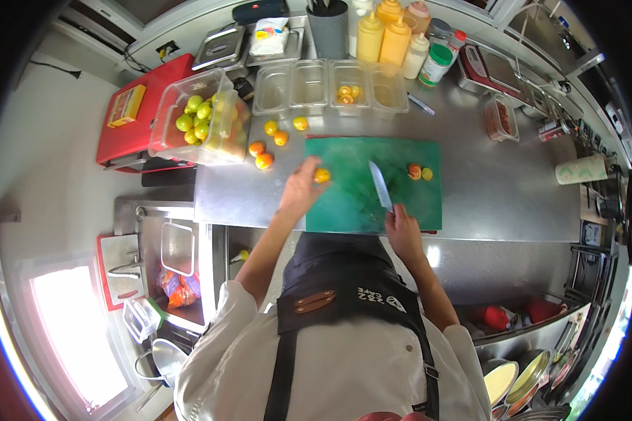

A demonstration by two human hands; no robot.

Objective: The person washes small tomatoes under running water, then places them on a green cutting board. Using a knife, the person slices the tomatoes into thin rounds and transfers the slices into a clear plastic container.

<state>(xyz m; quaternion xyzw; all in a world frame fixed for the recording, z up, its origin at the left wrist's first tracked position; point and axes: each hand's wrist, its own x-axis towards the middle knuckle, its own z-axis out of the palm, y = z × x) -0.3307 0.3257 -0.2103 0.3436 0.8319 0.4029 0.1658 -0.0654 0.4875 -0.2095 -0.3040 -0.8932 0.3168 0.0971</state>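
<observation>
My left hand, slightly blurred, is closed on a small yellow-orange tomato over the left edge of the green cutting board. A kitchen knife is gripped by its handle in my right hand at the board's near edge. Its blade points away from me and a little left, over the board. Further right on the board lie a reddish-orange tomato piece and a smaller yellow-green piece. Several whole yellow and orange tomatoes sit on the steel counter left of the board.
A clear bin of green and yellowish round produce stands at the left. Behind the board is a row of clear containers, one holding tomato pieces. Squeeze bottles stand at the back; a container of reddish food sits right.
</observation>
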